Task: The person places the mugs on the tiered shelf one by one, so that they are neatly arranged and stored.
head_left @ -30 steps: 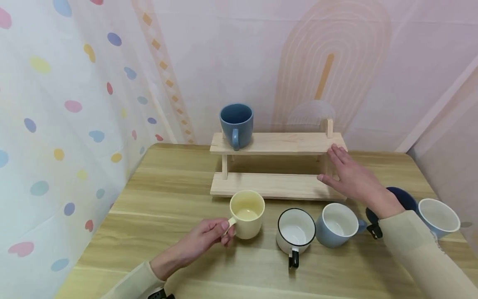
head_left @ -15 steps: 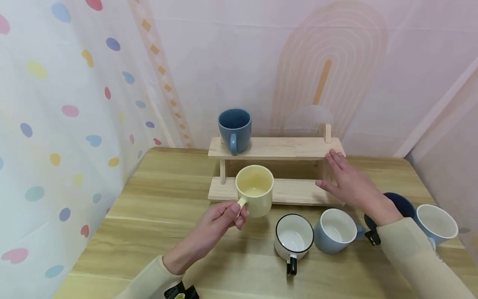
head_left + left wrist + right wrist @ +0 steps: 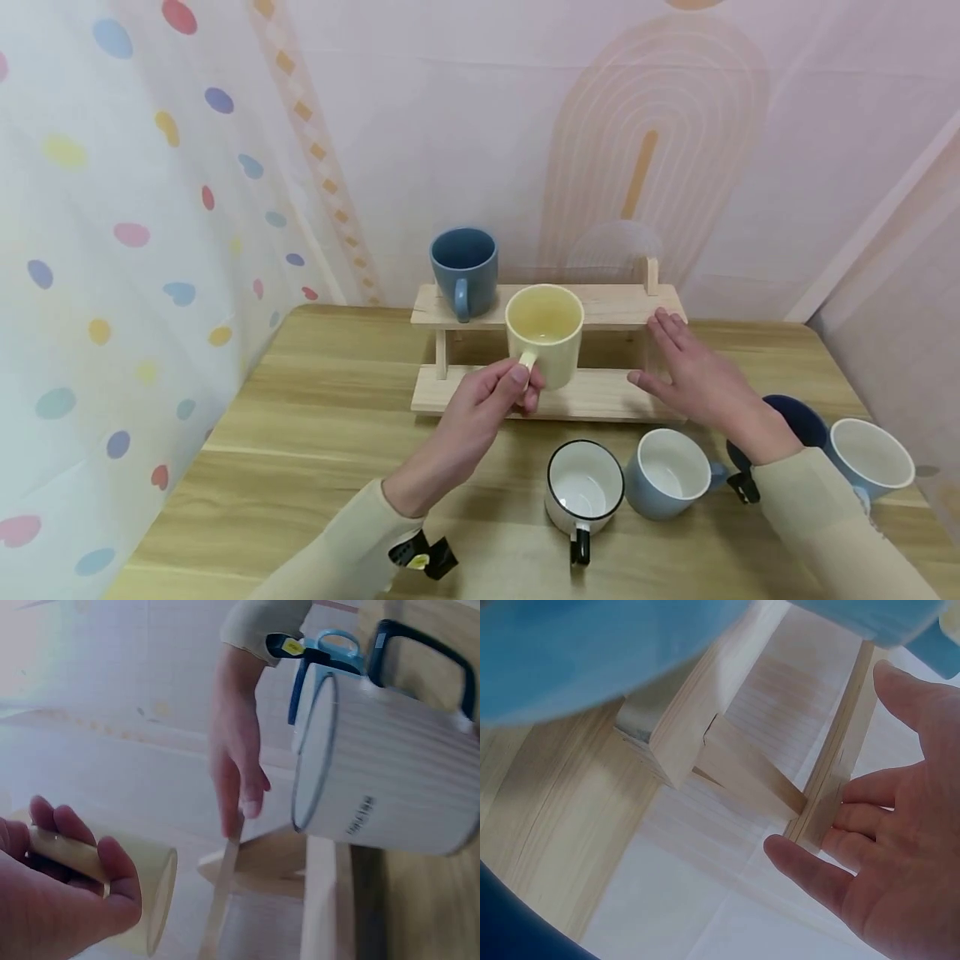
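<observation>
My left hand [image 3: 487,404] pinches the handle of a pale yellow mug [image 3: 558,362], held upright in front of the two-tier wooden shelf [image 3: 611,307]. In the left wrist view its fingers curl round the handle, with the mug's body [image 3: 154,877] beyond them. The fingers of my right hand [image 3: 701,379] rest along the right end of the upper board; the right wrist view has them at the board's edge [image 3: 829,799], thumb spread apart. A blue mug [image 3: 467,279] stands on the upper board's left end, handle toward me.
On the table in front of the shelf stand a white mug with a black rim [image 3: 583,500] and a light blue mug [image 3: 663,487]. Further right are a navy mug [image 3: 798,417], partly behind my right arm, and another light blue one [image 3: 873,458]. Patterned curtains hang behind.
My left hand has lifted the yellow mug off the table and carried it up and to the right, toward the shelf. My right hand has stayed at the shelf's end.
</observation>
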The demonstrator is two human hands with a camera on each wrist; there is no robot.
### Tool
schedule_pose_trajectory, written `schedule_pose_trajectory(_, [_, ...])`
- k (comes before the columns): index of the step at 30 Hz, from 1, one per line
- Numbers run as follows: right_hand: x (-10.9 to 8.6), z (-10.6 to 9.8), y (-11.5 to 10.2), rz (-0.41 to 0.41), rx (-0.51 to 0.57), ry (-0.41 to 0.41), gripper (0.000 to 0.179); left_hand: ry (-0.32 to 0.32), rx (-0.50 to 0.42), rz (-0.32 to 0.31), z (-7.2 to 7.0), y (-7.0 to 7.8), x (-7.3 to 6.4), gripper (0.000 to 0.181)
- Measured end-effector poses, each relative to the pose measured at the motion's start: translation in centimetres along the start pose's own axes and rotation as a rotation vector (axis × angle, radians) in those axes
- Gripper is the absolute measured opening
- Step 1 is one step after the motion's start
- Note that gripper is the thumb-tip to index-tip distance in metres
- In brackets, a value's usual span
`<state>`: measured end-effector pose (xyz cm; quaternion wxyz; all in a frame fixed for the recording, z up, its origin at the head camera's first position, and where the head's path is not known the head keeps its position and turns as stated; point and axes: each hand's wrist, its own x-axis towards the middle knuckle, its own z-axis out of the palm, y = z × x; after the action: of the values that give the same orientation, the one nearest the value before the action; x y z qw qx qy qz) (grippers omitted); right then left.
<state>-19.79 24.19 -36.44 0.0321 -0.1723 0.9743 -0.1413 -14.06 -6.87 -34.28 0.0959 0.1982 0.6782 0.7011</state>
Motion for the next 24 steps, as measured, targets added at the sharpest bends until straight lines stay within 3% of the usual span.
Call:
schedule_pose_trajectory(13, [-0.6, 0.4, -0.1, -0.002, -0.012, 0.016, 0.093, 0.091, 0.014, 0.061, 1.6, 0.1, 3.6, 0.032])
schedule_pose_trajectory(17, [-0.6, 0.4, -0.1, -0.006, -0.009, 0.021, 0.092, 0.108, 0.034, 0.096, 1.6, 0.0, 4.6, 0.034])
schedule_pose_trajectory(24, [-0.5, 0.4, -0.4, -0.004, -0.006, 0.02, 0.091, 0.135, 0.052, 0.106, 1.0, -0.2, 6.1, 0.034])
